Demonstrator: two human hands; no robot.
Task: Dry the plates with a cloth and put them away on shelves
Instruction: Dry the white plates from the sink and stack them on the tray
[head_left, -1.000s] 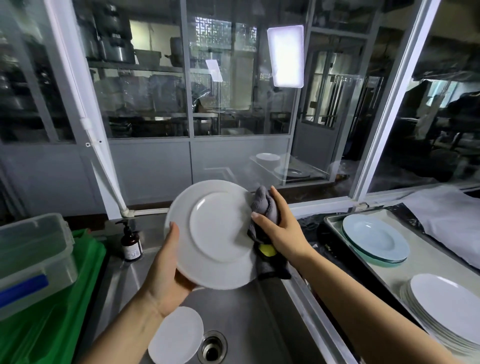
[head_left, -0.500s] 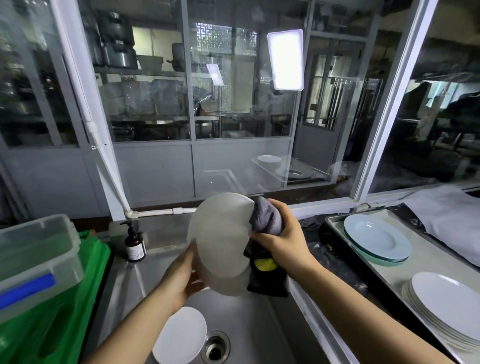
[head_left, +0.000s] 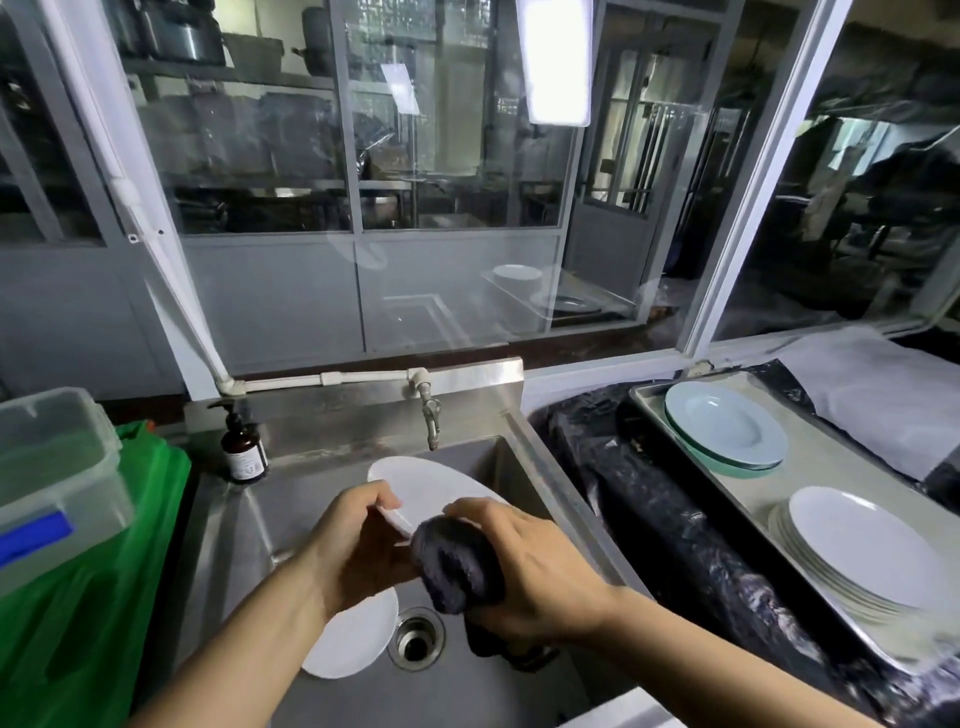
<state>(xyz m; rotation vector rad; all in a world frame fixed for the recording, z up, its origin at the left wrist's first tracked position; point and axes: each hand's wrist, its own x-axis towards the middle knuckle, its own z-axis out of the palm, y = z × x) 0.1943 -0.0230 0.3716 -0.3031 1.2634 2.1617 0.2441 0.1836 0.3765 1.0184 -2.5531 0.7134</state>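
Observation:
Over the steel sink (head_left: 234, 525), my left hand (head_left: 358, 545) grips the near rim of a white plate (head_left: 426, 486), which lies almost flat and tips away from me. My right hand (head_left: 535, 571) holds a bunched dark grey cloth (head_left: 457, 564) against the plate's near edge. A second white plate (head_left: 356, 642) lies in the sink bottom beside the drain (head_left: 415, 639), partly hidden by my left forearm.
A tap (head_left: 430, 415) sticks out over the sink, with a brown pump bottle (head_left: 243, 449) to its left. A metal tray (head_left: 810, 467) on the right carries pale green plates (head_left: 727, 431) and a white plate stack (head_left: 862, 551). A clear tub (head_left: 57, 467) sits on green plastic (head_left: 104, 597) at left.
The plate has come down from upright at chest height to nearly flat, low over the sink. Both hands dropped with it, and the cloth moved from the plate's right side to its near edge.

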